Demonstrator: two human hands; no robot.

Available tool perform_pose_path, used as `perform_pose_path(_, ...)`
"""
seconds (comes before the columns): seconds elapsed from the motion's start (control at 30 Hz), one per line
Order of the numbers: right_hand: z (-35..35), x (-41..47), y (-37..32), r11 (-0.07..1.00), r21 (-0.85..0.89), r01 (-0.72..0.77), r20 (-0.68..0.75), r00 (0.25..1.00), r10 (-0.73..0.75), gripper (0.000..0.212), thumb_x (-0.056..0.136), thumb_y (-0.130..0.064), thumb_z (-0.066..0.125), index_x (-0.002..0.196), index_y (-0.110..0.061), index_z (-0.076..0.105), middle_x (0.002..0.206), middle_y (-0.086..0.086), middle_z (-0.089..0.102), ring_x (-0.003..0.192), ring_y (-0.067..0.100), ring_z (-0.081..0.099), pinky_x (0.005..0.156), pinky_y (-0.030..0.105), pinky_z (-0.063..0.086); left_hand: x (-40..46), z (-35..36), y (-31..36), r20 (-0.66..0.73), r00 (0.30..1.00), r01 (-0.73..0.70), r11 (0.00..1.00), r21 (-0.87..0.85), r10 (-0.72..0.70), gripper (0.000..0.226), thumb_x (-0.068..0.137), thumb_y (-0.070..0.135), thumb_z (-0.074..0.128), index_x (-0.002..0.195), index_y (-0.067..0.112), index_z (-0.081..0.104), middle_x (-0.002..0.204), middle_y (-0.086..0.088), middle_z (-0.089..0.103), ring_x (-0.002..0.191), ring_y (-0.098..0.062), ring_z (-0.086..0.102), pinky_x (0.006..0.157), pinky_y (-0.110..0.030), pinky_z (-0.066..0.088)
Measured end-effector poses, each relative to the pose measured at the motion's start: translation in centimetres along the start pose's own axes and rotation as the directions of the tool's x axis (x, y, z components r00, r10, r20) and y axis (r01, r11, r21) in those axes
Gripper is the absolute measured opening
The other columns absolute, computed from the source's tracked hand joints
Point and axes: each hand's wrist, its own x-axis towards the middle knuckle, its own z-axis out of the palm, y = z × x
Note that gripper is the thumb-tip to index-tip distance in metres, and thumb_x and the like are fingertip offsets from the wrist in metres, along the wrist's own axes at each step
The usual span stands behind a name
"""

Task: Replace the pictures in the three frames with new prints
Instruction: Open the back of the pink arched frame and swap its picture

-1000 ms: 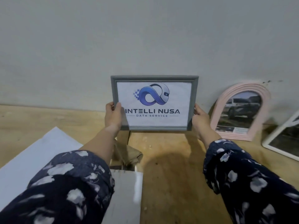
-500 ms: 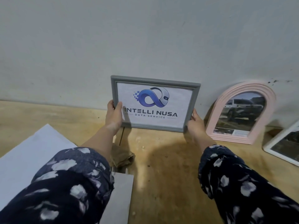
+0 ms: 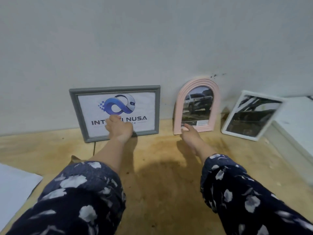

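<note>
Grey frame (image 3: 115, 113) stands on the bench (image 3: 160, 167) leaning against the wall (image 3: 152, 39), and my left hand (image 3: 119, 128) is in front of its glass, hiding the middle of the print's wording; I read "INT" and "NUSA" with a blue loop logo above. Its fingers look loosely bent and hold nothing, though blur makes the fingertips hard to judge. My right hand (image 3: 190, 133) reaches with straight fingers to the bottom edge of the pink arched frame (image 3: 197, 106), touching or nearly so; I cannot tell which. That frame shows a vehicle photo with a caption too small to read. Further right a white frame (image 3: 250, 114) tilts back, its picture dark and unclear. White sheets (image 3: 15, 184) are cut off at the left edge. The bench is pale, stained plywood; the wall is plain grey.
</note>
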Motion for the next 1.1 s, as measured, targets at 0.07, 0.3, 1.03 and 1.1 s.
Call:
perform_pose_path(0.07,-3.0,0.3,0.5,1.0,0.021,-0.003,-0.048,0.999,0.004,0.05,0.098,-0.007,0.036,0.145,-0.024,0.034,0.145,0.007,0.042,0.119,0.025,0.048,0.094,0.034,0.044,-1.1,2.1,2.1,0.113,0.991,-0.066,0.995,-0.069,0.074,0.033,0.087,0.007,0.051,0.12,0.009,0.049,0.127,-0.013,0.048,0.12,-0.031,0.047,0.099,-0.039,0.041)
perform_pose_path(0.3,-12.1,4.6,0.6,0.998,0.045,0.047,-0.152,0.988,-0.039,0.057,0.098,0.001,0.031,0.15,-0.018,0.022,0.15,0.01,0.034,0.123,0.028,0.046,0.094,0.035,0.046,-4.5,8.4,9.7,0.348,0.929,-0.069,0.982,-0.176,0.128,0.04,0.099,0.023,0.045,0.137,0.013,0.039,0.115,-0.005,0.05,0.095,-0.02,0.048,0.082,-0.024,0.034)
perform_pose_path(1.03,-15.7,11.3,0.5,0.951,-0.046,0.305,-0.066,0.949,-0.307,0.037,0.102,-0.014,0.034,0.131,-0.022,0.055,0.112,-0.005,0.058,0.101,0.019,0.055,0.09,0.033,0.046,-5.8,14.6,13.7,0.28,0.955,0.188,0.926,-0.326,-0.096,0.081,0.088,0.073,0.007,0.152,0.026,0.019,0.156,-0.007,0.028,0.141,-0.033,0.029,0.115,-0.05,0.022)
perform_pose_path(1.1,-15.9,9.6,-0.3,0.914,-0.118,0.388,-0.052,0.917,-0.396,0.038,0.102,-0.012,0.034,0.135,-0.018,0.051,0.123,0.0,0.058,0.108,0.019,0.053,0.091,0.029,0.042,-6.1,12.9,12.7,0.271,0.955,0.224,0.895,-0.385,-0.122,0.088,0.082,0.079,0.008,0.15,0.026,0.022,0.149,-0.012,0.038,0.134,-0.035,0.039,0.112,-0.051,0.028)
